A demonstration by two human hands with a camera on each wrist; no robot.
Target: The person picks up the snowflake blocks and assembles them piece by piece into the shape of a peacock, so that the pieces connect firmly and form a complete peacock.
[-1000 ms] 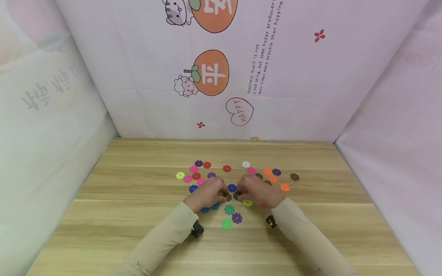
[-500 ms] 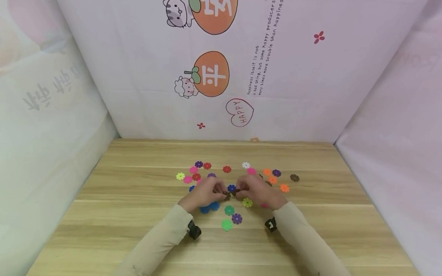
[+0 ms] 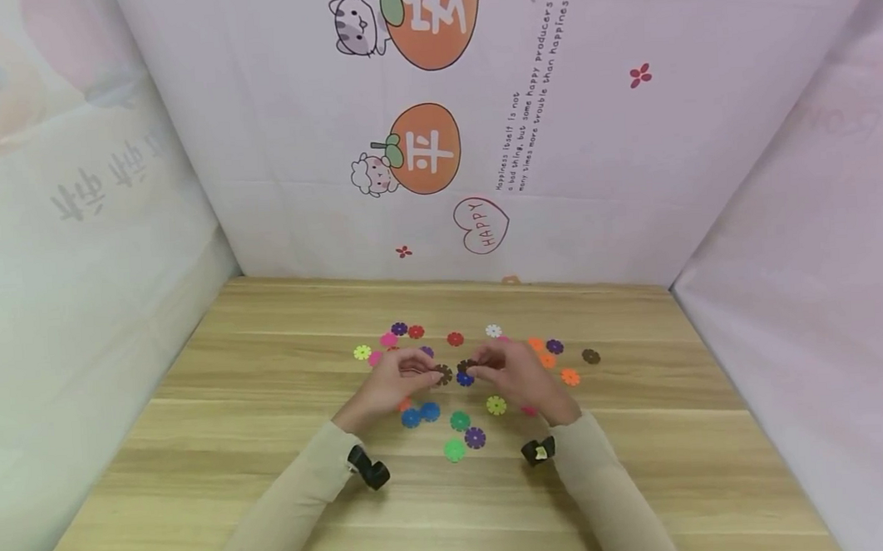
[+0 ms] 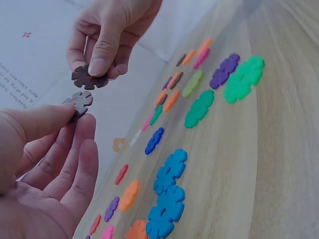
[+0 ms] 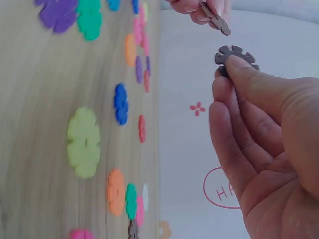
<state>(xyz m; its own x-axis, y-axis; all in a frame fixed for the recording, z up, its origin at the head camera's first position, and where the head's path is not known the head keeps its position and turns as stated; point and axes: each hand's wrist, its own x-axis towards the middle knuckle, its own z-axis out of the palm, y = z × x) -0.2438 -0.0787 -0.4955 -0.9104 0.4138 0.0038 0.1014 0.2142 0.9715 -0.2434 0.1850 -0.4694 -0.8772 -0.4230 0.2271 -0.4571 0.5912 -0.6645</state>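
Note:
My left hand (image 3: 391,386) pinches a brown notched disc (image 4: 81,103) between thumb and fingers. A second brown notched disc (image 5: 234,57) is pinched by my right hand (image 3: 517,375), thumb on its face. Both discs are raised above the table with a small gap between them, their edges facing each other. Below them in the head view a dark blue flower-shaped disc (image 3: 465,379) lies on the wood. Two joined-looking blue discs (image 4: 166,211) lie near the left hand, and a yellow-green disc (image 5: 83,143) lies under the right hand.
Several more flower-shaped discs are scattered on the wooden table (image 3: 271,451): green (image 3: 454,450), purple (image 3: 475,438), white (image 3: 493,331), red (image 3: 456,339) and orange (image 3: 570,377) among them. A printed cloth wall (image 3: 594,176) rises behind the table, with cloth at both sides.
Both hands have lifted from the tabletop with the brown discs and drawn slightly apart. The blue discs by the left hand have come into fuller view.

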